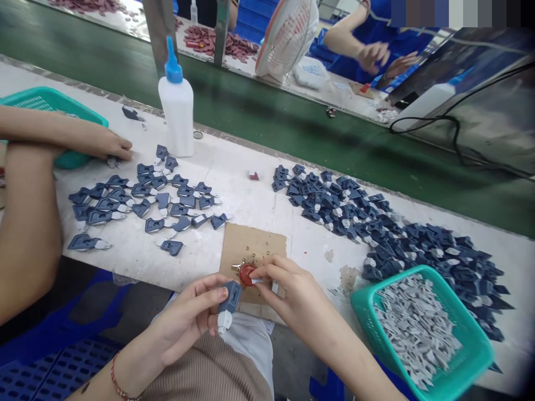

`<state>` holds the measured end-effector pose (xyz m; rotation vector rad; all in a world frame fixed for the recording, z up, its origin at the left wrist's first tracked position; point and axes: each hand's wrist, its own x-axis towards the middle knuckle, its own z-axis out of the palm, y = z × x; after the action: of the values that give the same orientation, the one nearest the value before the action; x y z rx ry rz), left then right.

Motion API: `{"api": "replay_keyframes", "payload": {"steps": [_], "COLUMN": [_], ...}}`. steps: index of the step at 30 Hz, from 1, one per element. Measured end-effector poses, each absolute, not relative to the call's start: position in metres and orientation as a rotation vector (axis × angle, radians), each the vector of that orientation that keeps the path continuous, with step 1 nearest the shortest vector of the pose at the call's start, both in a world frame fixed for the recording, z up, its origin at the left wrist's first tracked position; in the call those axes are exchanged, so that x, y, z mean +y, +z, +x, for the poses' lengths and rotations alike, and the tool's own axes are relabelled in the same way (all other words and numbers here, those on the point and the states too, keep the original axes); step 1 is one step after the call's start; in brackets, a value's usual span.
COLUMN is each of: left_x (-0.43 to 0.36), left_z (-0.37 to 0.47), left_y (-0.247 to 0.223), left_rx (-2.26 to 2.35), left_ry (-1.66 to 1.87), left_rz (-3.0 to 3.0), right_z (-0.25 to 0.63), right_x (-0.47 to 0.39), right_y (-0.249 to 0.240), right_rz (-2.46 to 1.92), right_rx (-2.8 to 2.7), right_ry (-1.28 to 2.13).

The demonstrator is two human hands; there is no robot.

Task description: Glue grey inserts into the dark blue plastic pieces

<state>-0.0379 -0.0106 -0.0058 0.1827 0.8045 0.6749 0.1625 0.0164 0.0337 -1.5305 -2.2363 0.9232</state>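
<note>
Between the thumb and fingers of my left hand [196, 312] is a dark blue plastic part [229, 297] with a light grey piece [224, 321] at its lower end. My right hand [288, 284] pinches a small light grey piece [256, 280] at the edge of a round red dish [247, 274]. The dish rests on a brown cardboard sheet [234, 239], with small metallic bits [251, 259] scattered beside it. Both hands are low over the table's near edge, the left one a little in front of the cardboard.
Blue parts lie spread at left [154, 195] and heaped at right [346, 200]. A green basket [426, 273] holds grey pieces. A white bottle [176, 114] stands behind. Another person's arms [62, 131] reach in at left, by another green basket [54, 97]. A fan [286, 39] stands across the green belt [251, 106].
</note>
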Motion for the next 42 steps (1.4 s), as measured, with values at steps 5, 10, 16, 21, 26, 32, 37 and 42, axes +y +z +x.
{"api": "replay_keyframes", "payload": {"steps": [5, 10, 16, 21, 26, 32, 37, 42], "left_x": [-0.005, -0.004, -0.003, -0.003, -0.003, 0.000, -0.001, -0.003], "left_z": [-0.039, -0.035, -0.031, -0.027, -0.020, -0.010, -0.005, -0.003], "left_y": [-0.005, -0.004, -0.004, -0.002, 0.000, 0.005, 0.008, 0.012], "left_rx": [0.756, 0.762, 0.804, 0.806, 0.797, 0.682, 0.616, 0.613], "left_ry": [0.653, 0.656, 0.631, 0.652, 0.645, 0.566, 0.551, 0.545], "left_rz": [0.126, 0.027, -0.061, -0.100, -0.150, -0.185, -0.182, -0.205], "right_z": [0.162, 0.163, 0.164, 0.167, 0.177, 0.180, 0.178, 0.177], "right_x": [0.019, 0.021, 0.021, 0.021, 0.023, 0.020, 0.018, 0.016], "right_y": [0.038, 0.038, 0.040, 0.041, 0.051, 0.063, 0.069, 0.076], "right_rz": [-1.496, -1.473, -1.479, -1.471, -1.498, -1.323, -1.283, -1.284], "right_rx": [-2.252, -2.239, -2.259, -2.206, -1.882, -1.520, -1.605, -1.737], "right_ry": [0.949, 0.933, 0.965, 1.034, 1.230, 1.551, 1.576, 1.511]}}
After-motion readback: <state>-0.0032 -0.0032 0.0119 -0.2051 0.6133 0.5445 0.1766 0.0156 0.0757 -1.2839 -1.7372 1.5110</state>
